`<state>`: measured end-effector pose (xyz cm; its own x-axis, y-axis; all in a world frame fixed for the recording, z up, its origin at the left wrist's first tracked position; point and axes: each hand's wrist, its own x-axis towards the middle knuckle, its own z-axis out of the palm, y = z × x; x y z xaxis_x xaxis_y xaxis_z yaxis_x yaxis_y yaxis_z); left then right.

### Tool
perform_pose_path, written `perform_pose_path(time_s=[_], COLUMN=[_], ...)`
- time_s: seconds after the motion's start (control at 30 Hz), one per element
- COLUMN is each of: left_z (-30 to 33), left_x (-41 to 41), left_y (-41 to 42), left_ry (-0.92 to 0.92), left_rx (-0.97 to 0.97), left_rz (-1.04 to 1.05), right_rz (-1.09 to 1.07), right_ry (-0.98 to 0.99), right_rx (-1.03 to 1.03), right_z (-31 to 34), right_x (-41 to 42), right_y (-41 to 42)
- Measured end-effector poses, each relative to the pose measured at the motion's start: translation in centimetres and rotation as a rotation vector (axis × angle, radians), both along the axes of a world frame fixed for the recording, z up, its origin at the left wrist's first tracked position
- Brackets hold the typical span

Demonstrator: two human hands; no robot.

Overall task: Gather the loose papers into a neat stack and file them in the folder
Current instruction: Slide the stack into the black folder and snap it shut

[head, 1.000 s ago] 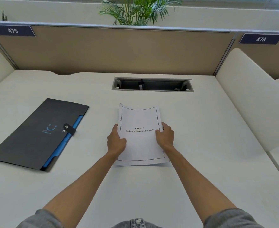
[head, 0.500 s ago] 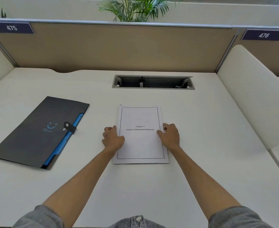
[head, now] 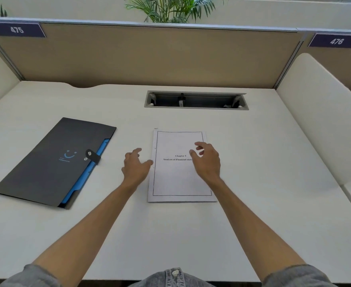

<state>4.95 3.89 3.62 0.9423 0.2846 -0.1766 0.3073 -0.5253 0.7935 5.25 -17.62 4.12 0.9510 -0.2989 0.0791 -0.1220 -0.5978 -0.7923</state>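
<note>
A squared-up stack of white papers [head: 176, 179], its top sheet titled "Chapter 5", lies flat on the white desk [head: 253, 183] in front of me. My left hand [head: 136, 165] hovers just left of the stack with relaxed fingers, the thumb near the paper's left edge. Over the stack's right half my right hand [head: 207, 160] floats with loosely spread fingers, holding nothing. To the left lies a black folder [head: 52, 160], closed by a snap strap, with blue dividers showing along its right edge.
A recessed cable tray [head: 196, 100] opens in the desk behind the papers. Tan partition panels [head: 160, 56] close off the back, and white padded side dividers [head: 319, 121] rise at the right and left. A plant stands beyond the partition.
The stack, held slightly raised a second ago, was set flat on the desk. Both hands then let go of its sides and lifted, fingers opening.
</note>
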Motion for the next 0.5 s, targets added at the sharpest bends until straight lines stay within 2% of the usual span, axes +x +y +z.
perform_pose_path(time_s=[0.23, 0.5], left_z=[1.3, 1.9], left_x=[0.1, -0.2], left_y=[4.0, 10.4], left_ry=[-0.093, -0.123], left_rx=[0.124, 0.163], left_rz=[-0.036, 0.035], right_rz=[0.102, 0.214], right_ry=[-0.047, 0.02], right_rx=[0.077, 0.187], right_z=[1.6, 1.7], right_x=[-0.4, -1.0], right_y=[5.6, 12.3])
